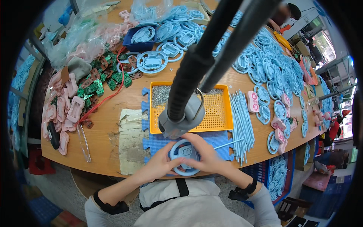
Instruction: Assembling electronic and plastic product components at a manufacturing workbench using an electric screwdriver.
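Observation:
Both my hands hold a light blue toy steering wheel (188, 153) over the blue foam mat (223, 138), close to the table's front edge. My left hand (163, 159) closes on the wheel's left rim. My right hand (206, 154) grips its right side, the thumbs meeting near the middle. Just beyond them a black ribbed tool with a grey end (183, 117) comes down from above and hides part of a yellow perforated tray (153, 126). Small metal screws (160, 94) lie at the tray's far left.
Light blue sticks (242, 126) lie bundled right of the tray. Several blue wheel parts (278, 68) cover the right side. Pink shells (75, 108), green circuit boards (92, 89) and a black-handled tool (53, 135) lie left. A dark blue bin (139, 45) stands behind. Another person (293, 12) is at the far right.

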The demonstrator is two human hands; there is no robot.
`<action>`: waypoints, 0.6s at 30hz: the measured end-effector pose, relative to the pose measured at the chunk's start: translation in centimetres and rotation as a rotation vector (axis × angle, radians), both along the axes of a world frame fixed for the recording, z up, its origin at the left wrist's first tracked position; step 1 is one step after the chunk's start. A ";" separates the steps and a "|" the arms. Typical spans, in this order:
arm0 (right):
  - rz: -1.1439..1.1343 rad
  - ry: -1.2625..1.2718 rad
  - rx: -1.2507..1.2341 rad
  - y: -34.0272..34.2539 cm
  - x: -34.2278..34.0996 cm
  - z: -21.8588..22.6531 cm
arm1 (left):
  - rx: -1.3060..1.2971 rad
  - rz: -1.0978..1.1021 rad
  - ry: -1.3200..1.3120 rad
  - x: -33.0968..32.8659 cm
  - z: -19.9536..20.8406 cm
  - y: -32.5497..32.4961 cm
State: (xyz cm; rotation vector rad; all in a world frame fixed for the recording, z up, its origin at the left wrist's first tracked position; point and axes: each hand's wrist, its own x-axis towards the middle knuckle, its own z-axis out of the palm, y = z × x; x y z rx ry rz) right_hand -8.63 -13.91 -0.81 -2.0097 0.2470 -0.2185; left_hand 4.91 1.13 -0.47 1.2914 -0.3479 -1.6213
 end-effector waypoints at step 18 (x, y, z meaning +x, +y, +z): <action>0.074 -0.092 -0.086 0.9 -1.8 4.8 | -0.670 0.293 -0.836 -0.8 6.2 1.7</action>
